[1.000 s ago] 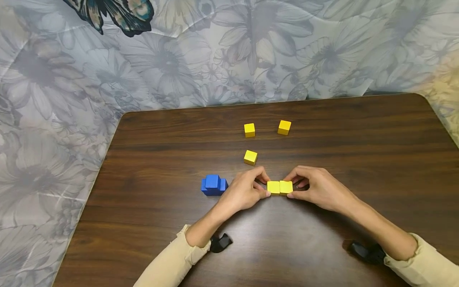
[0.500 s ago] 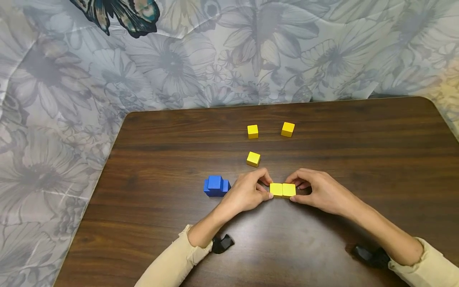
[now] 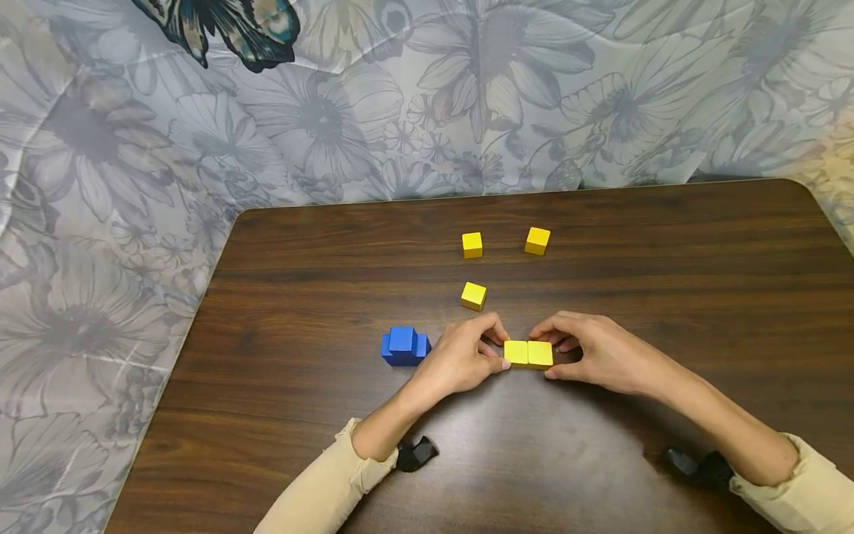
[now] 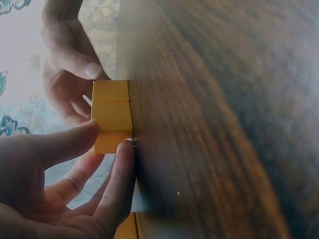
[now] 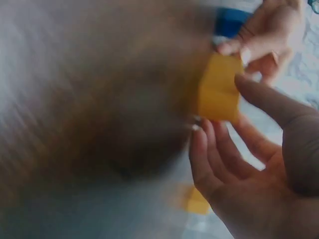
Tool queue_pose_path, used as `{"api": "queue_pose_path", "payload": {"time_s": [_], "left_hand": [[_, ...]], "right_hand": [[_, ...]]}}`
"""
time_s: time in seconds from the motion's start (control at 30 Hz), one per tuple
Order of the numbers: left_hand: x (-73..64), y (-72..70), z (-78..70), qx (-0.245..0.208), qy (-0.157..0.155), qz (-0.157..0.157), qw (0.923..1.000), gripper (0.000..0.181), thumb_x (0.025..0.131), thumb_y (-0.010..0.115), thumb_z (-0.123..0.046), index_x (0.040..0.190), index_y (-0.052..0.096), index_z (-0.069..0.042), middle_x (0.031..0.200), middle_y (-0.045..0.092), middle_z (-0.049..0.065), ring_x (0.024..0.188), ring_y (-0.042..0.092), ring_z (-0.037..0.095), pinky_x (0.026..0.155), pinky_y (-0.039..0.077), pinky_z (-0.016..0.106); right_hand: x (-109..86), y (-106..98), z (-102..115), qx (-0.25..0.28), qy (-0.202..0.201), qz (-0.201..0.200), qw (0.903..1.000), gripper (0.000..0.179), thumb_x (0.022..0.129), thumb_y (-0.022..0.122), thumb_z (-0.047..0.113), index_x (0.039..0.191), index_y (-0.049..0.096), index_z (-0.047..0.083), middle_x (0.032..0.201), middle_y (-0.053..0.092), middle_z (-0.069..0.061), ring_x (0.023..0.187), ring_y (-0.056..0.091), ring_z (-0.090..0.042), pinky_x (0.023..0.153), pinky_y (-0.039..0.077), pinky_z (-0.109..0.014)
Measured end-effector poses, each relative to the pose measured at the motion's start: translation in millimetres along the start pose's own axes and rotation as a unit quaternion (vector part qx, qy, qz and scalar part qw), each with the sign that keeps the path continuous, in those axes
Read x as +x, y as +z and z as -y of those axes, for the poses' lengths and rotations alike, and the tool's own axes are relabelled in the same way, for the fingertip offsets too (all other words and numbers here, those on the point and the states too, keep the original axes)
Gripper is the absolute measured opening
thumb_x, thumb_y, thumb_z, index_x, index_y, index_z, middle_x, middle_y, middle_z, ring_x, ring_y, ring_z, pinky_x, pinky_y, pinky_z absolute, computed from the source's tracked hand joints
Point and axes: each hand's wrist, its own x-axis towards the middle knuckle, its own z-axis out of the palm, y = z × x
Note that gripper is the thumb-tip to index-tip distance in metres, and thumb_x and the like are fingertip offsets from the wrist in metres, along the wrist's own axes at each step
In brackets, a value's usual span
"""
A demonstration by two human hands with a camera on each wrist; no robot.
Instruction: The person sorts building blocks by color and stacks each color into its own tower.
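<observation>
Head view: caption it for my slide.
Two yellow blocks side by side between left hand and right hand, blue blocks nearby.

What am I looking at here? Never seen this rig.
No robot: these are a person's bare left hand and right hand. The wide view comes from the head, looking forward and down; the two close views come from the small black cameras on the wrists. On the dark brown wood-grain table sit a tight cluster of blue blocks, three separate yellow cubes, and two more side-by-side yellow cubes. The left hand pinches that pair's left cube; the right hand is at the right cube, but whether it grips is unclear.
</observation>
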Motion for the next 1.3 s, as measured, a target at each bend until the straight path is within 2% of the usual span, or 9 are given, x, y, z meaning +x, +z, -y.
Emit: {"api": "queue_pose_path", "payload": {"time_s": [0.17, 0.47, 0.6, 0.77, 1.0, 1.3], "left_hand": [[-0.7, -1.3, 0.1, -0.004, 0.004, -0.001, 1.0000, 0.024, 0.083, 0.081, -0.007, 0.097, 0.065, -0.016, 0.103, 0.068, -0.004, 0.080, 0.064, 0.000, 0.069, 0.052, 0.017], [-0.8, -1.0, 0.7, -0.004, 0.000, -0.002, 1.0000, 0.024, 0.083, 0.081, -0.007, 0.097, 0.065, -0.017, 0.102, 0.067, -0.006, 0.079, 0.063, -0.001, 0.069, 0.051, 0.017], [-1.3, -0.8, 0.5, -0.007, 0.001, -0.004, 1.0000, 0.024, 0.082, 0.081, -0.006, 0.097, 0.066, -0.017, 0.101, 0.067, -0.005, 0.079, 0.063, -0.001, 0.069, 0.051, 0.017], [-1.7, -0.3, 0.6, -0.012, 0.002, -0.005, 0.9999, 0.025, 0.082, 0.081, -0.005, 0.097, 0.066, -0.016, 0.100, 0.067, -0.005, 0.078, 0.063, -0.001, 0.069, 0.051, 0.017], [-1.3, -0.3, -0.5, -0.010, 0.000, -0.005, 0.9999, 0.025, 0.081, 0.082, -0.005, 0.097, 0.066, -0.015, 0.099, 0.068, -0.004, 0.076, 0.063, -0.002, 0.069, 0.051, 0.017], [-1.3, -0.3, -2.1, -0.003, -0.008, -0.001, 1.0000, 0.026, 0.081, 0.082, -0.005, 0.097, 0.065, -0.016, 0.097, 0.067, -0.005, 0.075, 0.063, -0.002, 0.069, 0.051, 0.017]], "right_hand": [[4.6, -18, 0, 0.033, -0.006, -0.020, 0.9992, 0.049, 0.076, 0.088, 0.021, 0.118, 0.065, 0.009, 0.115, 0.068, -0.002, 0.098, 0.066, -0.018, 0.082, 0.056, -0.029], [15.8, -37, -7, -0.016, -0.002, -0.068, 0.9975, 0.047, 0.077, 0.088, 0.022, 0.117, 0.067, 0.010, 0.113, 0.068, -0.002, 0.098, 0.066, -0.019, 0.082, 0.054, -0.021], [22.2, -44, -13, -0.021, 0.029, -0.094, 0.9950, 0.043, 0.078, 0.087, 0.020, 0.116, 0.069, 0.012, 0.113, 0.069, -0.001, 0.096, 0.066, -0.022, 0.080, 0.050, -0.014], [29.0, -54, -19, -0.021, 0.070, -0.115, 0.9907, 0.042, 0.080, 0.086, 0.020, 0.117, 0.069, 0.013, 0.115, 0.068, -0.001, 0.097, 0.066, -0.025, 0.075, 0.047, -0.011], [42.7, -66, -26, -0.007, 0.086, -0.134, 0.9872, 0.043, 0.082, 0.084, 0.020, 0.121, 0.067, 0.014, 0.120, 0.066, -0.004, 0.095, 0.068, -0.028, 0.073, 0.046, -0.010], [63.4, -68, -33, -0.021, 0.086, -0.151, 0.9847, 0.044, 0.084, 0.081, 0.015, 0.124, 0.065, 0.010, 0.124, 0.064, -0.011, 0.098, 0.066, -0.029, 0.074, 0.043, -0.010]]}}
